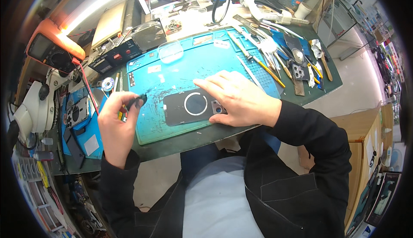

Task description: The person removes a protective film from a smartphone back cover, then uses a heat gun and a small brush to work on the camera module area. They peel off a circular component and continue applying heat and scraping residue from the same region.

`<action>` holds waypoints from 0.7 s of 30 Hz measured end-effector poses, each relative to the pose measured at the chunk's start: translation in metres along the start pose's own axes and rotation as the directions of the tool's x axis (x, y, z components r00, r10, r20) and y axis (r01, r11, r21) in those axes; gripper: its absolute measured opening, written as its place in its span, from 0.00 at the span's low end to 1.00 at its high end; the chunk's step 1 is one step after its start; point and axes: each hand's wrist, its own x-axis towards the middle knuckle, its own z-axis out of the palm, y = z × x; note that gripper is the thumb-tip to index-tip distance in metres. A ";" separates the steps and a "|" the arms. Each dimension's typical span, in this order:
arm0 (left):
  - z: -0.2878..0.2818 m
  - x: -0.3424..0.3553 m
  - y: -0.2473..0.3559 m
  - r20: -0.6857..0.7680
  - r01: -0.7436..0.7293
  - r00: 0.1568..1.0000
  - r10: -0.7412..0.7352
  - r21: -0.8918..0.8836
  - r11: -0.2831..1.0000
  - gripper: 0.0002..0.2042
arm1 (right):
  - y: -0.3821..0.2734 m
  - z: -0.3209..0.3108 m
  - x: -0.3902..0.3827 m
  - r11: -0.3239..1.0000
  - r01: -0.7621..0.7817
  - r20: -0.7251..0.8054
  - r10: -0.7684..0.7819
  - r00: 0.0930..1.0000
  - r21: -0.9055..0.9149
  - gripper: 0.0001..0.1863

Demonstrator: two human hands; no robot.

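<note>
A dark phone lies back up on the blue work mat, with a white ring on its back and a camera block at its right end. My right hand rests over that end, fingers stretched toward the far side and thumb beside the camera block. To the left of the phone, my left hand is raised and closed. Between its thumb and fingers is a small dark round piece, whose kind I cannot make out.
A clear plastic tray sits on the mat's far part. Tweezers, brushes and screwdrivers crowd the right, near loose phone parts. An orange multimeter and a black box-shaped device stand at the left, above another opened phone.
</note>
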 end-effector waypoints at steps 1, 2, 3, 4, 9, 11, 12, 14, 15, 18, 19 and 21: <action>0.000 -0.004 -0.002 -0.017 -0.013 1.000 0.013 0.031 0.999 0.07 | 0.000 0.001 0.001 1.000 0.004 0.015 -0.004 1.000 -0.016 0.47; 0.000 -0.008 -0.004 -0.029 -0.028 0.999 0.030 0.067 0.997 0.08 | 0.000 0.000 0.002 0.999 0.019 -0.006 -0.019 1.000 -0.027 0.46; 0.001 -0.012 -0.005 -0.033 -0.024 0.999 0.027 0.086 0.996 0.08 | 0.000 -0.001 0.003 0.999 0.004 0.030 -0.003 1.000 -0.042 0.45; 0.004 -0.015 -0.005 -0.050 -0.057 0.997 0.063 0.115 0.992 0.09 | 0.001 -0.004 0.004 0.998 0.003 0.028 -0.002 1.000 -0.057 0.44; 0.023 -0.023 -0.002 -0.072 -0.322 0.928 0.365 0.339 0.884 0.13 | 0.019 -0.024 0.005 0.985 -0.094 -0.126 0.075 0.989 -0.147 0.43; 0.034 -0.024 0.000 -0.012 -0.432 0.874 0.485 0.439 0.788 0.14 | 0.028 -0.026 0.005 0.966 -0.146 -0.171 0.110 0.979 -0.215 0.43; 0.038 -0.026 0.001 0.015 -0.464 0.856 0.517 0.464 0.755 0.14 | 0.032 -0.024 0.004 0.956 -0.172 -0.183 0.129 0.975 -0.239 0.43; 0.042 -0.029 0.002 0.083 -0.493 0.843 0.532 0.514 0.702 0.16 | 0.038 -0.020 0.001 0.948 -0.198 -0.180 0.156 0.971 -0.247 0.43; 0.042 -0.032 0.002 0.092 -0.481 0.853 0.513 0.519 0.706 0.16 | 0.039 -0.017 -0.001 0.946 -0.202 -0.175 0.160 0.971 -0.255 0.43; 0.036 -0.040 0.002 0.161 -0.440 0.895 0.416 0.473 0.763 0.17 | 0.040 -0.013 -0.005 0.941 -0.267 -0.121 0.246 0.962 -0.206 0.44; 0.032 -0.043 0.003 0.181 -0.412 0.911 0.370 0.409 0.814 0.18 | 0.039 -0.013 -0.005 0.943 -0.260 -0.136 0.236 0.962 -0.207 0.45; 0.025 -0.047 0.003 0.225 -0.345 0.931 0.286 0.297 0.890 0.20 | 0.036 -0.015 -0.007 0.944 -0.256 -0.154 0.227 0.962 -0.210 0.46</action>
